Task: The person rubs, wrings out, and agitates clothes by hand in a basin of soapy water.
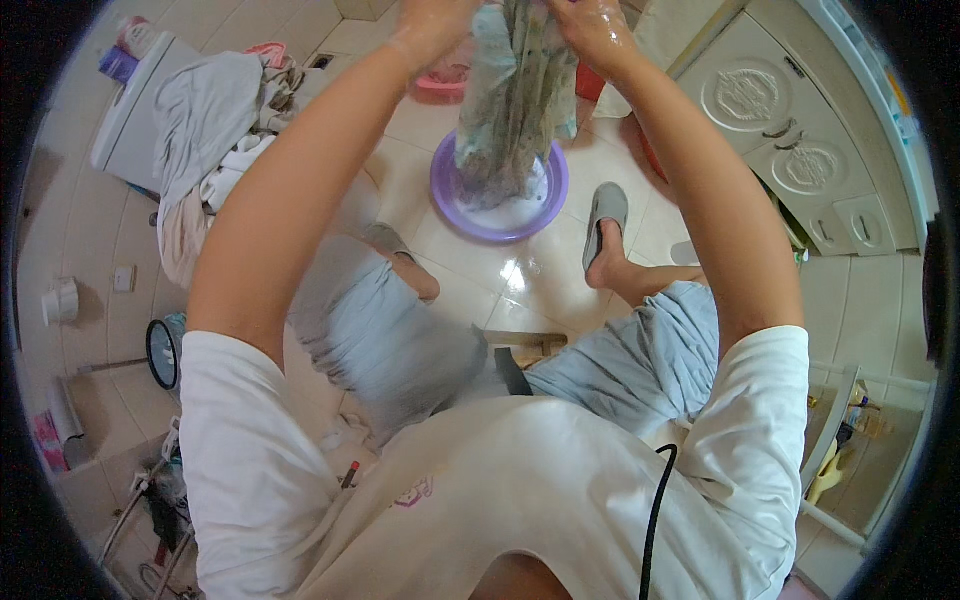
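A wet, grey-green stained cloth (510, 97) hangs stretched between my hands, its lower end down in a purple plastic basin (445, 202). My left hand (439, 26) grips it at the upper left, partly cut off by the picture's top edge. On the other side my right hand (596, 30), wet and shiny, holds the cloth's upper right; its fingertips are also cut off. White suds (517, 214) float in the basin around the cloth's end. The basin stands on the tiled floor between my slippered feet.
Clothes (206, 120) lie heaped over a white toilet tank (124, 142) at left. Behind the cloth sits a pink basin (441, 91). A cream cabinet (795, 127) stands at right, a rack (832, 427) at lower right. A grey slipper (611, 202) is beside the basin.
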A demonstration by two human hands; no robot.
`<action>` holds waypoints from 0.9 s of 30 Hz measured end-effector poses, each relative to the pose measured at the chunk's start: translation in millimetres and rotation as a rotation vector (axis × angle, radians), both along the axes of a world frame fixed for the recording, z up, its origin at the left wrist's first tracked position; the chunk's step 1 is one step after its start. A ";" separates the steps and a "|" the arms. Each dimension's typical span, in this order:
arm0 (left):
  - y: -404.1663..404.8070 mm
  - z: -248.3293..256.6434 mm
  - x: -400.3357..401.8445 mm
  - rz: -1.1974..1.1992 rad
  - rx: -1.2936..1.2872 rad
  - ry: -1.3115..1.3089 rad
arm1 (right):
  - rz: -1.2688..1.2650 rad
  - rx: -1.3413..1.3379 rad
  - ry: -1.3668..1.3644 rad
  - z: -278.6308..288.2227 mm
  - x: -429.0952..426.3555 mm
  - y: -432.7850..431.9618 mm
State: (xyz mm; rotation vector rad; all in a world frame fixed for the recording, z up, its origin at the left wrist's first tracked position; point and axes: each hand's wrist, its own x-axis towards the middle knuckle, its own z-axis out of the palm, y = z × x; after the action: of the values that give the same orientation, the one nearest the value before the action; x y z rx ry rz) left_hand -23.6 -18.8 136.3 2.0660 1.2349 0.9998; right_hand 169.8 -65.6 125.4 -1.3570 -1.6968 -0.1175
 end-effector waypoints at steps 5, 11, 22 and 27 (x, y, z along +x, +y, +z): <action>14.2 -72.8 9.2 -0.066 -0.161 -0.210 | 0.092 -0.144 0.096 -67.0 1.2 27.0; 10.5 -256.5 8.2 0.115 -0.416 -0.186 | 0.032 -0.652 0.378 -219.3 -2.8 14.2; -18.3 -483.9 30.0 0.191 -0.320 0.471 | -0.099 -0.804 -0.184 -449.7 -17.9 -14.1; -17.4 -541.8 32.6 0.117 -0.073 0.683 | -0.252 -1.016 -0.365 -507.5 -48.2 5.5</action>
State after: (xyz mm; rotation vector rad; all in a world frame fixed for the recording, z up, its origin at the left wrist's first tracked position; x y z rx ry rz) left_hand 8.9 -36.2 -405.5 2.3820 1.6980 0.2674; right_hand 121.6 -60.1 -382.1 -2.4076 -1.9591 0.4432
